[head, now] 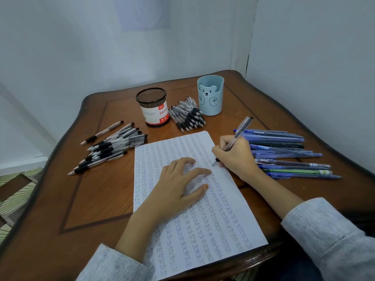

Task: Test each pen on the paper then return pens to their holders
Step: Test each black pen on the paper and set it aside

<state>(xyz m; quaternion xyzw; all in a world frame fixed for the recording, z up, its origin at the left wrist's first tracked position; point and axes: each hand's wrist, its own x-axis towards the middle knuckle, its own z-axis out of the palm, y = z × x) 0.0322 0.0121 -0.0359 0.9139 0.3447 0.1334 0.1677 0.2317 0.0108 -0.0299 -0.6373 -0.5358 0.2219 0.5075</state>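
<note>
A white sheet of paper [203, 224] covered in rows of the written word "test" lies on the brown wooden table [97, 191]. My left hand [178, 185] presses flat on the sheet with fingers spread. My right hand [235, 157] grips a clear-barrelled pen [241, 130] in a writing hold, tip touching the paper near its right edge. A black mesh holder [153, 107] and a light blue bear holder [211, 95] stand at the back. Neither holder shows any pens sticking out.
A pile of black-grip pens [113, 147] lies left of the paper, another pile [188, 116] between the two holders, and a pile of blue pens [284, 151] on the right behind my right hand. Walls close in behind and to the right.
</note>
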